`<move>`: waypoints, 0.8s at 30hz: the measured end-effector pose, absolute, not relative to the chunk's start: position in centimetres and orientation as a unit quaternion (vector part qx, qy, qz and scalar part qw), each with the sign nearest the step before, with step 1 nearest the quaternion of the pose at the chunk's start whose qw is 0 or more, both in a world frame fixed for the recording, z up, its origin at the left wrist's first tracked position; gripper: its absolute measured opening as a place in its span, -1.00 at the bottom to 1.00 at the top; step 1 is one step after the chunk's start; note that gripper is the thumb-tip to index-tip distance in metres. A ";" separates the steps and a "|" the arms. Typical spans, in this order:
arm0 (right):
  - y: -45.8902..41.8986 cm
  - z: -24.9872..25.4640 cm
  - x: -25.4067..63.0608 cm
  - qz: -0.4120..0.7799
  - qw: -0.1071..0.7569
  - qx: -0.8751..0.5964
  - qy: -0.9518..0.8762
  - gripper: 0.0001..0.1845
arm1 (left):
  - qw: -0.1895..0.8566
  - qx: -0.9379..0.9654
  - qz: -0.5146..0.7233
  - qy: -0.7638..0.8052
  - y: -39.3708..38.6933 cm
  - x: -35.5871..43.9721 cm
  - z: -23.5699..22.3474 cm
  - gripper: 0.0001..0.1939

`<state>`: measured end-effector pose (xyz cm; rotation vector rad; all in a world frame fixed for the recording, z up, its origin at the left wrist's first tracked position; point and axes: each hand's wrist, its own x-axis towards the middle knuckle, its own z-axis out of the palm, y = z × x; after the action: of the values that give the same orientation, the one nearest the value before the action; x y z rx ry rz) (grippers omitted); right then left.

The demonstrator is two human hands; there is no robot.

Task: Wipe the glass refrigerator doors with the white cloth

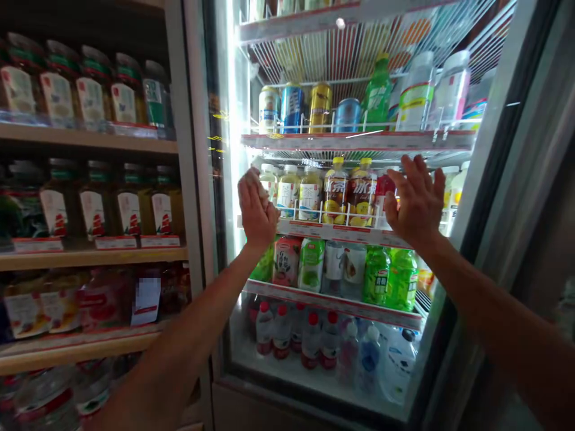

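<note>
A glass-doored drinks fridge (pixel 314 142) stands in front of me, lit from inside. My left hand (pixel 259 209) is closed on a crumpled pale cloth (pixel 259 179), at the left side of the glass door. Only a little of the cloth shows past the fingers. My right hand (pixel 415 200) is raised at the right side of the door, fingers spread and holding nothing. Whether its fingertips touch the glass I cannot tell. Between the two hands, behind the glass, stand iced tea bottles (pixel 335 191) with yellow caps.
Above are cans (pixel 320 108) and a green bottle (pixel 376 93). Lower shelves hold green drink bottles (pixel 377 275) and red-capped water bottles (pixel 311 341). To the left, an open wooden shelf unit (pixel 90 258) carries several rows of bottles (pixel 92 200). The fridge's dark door edge (pixel 489 197) runs down the right.
</note>
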<state>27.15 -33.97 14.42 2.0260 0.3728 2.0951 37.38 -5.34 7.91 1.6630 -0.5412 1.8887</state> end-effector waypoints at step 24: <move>-34.0 14.2 26.6 0.697 0.082 0.701 0.129 -0.57 | 0.241 0.588 0.734 -0.240 -4.2 37.5 4.4 -0.40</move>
<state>26.64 -34.03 14.20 2.0923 0.3840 2.0818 37.55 -4.24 4.38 1.6068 -0.6572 2.0073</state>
